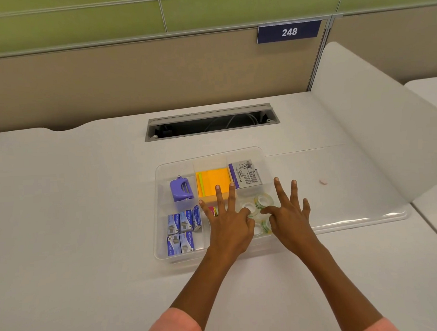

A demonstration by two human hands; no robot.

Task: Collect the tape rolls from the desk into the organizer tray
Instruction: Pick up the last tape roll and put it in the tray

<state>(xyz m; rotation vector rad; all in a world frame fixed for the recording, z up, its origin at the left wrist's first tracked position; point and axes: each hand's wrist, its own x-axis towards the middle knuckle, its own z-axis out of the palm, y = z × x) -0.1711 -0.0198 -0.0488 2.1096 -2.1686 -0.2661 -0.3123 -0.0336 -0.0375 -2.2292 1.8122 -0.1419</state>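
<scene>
Judging by the desk (88, 196), you look nearly done: no rolls lie loose on it, and the tape rolls (258, 208) sit clustered in the tray's (163, 252) front right compartment. Your left hand (230, 225) and right hand (288, 219) hover over them, fingers splayed wide, thumbs touching the rolls, gripping nothing. Only a small pinkish scrap (323, 182) remains, well right of the tray.

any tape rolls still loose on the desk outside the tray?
No: the tape rolls lie inside the organizer tray; none shows on the desk.
</scene>
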